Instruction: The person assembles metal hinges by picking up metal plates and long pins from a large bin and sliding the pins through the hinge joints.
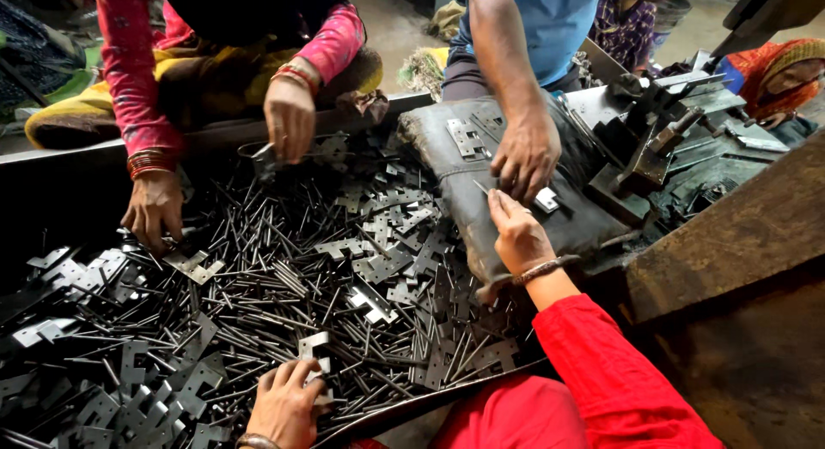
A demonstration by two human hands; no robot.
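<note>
Left hand (288,403) pinches one grey stamped metal hinge plate (314,346) above the bench (412,406). Right hand (516,234) pinches one thin steel pin (481,188) on one dark pad (481,217).

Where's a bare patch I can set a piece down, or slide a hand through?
Bare room: the dark pad below the co-worker's hand, and its left part under the hinge plates. The tray is packed with pins and plates, and the press side is cluttered.
</note>
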